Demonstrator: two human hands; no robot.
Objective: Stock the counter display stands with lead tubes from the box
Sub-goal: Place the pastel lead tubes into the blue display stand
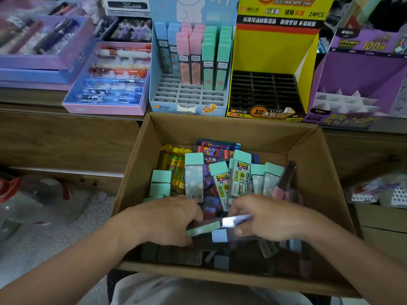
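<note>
mint green and see-through, the tube [207, 227] is a slim flat case with a small white flower on its green end and a glossy clear end that catches the light. it lies level, running 9 to 3 o'clock, just above the near part of the heap. the left hand [167, 219] is at its 9 o'clock end, fingers curled down over the green part, gripping it. the right hand [271, 219] is at its 3 o'clock end, thumb under and fingers over the shiny part, pinching it. at 12 o'clock of the hands lie the loose tubes [239, 175], mostly green-capped, with yellow ones at 10 o'clock and dark printed ones behind, jumbled in a brown cardboard box [220, 128]. at 12 o'clock of the box, on the wooden counter [66, 137], is a blue stand [187, 95] with upright blue, pink and green tubes in its back rows. just beside it at 3 o'clock is a yellow stand [275, 53] with a black slotted tray, then a purple stand [356, 75]. at the blue stand's 9 o'clock lies a pink and blue tray of pens [105, 110].
</note>
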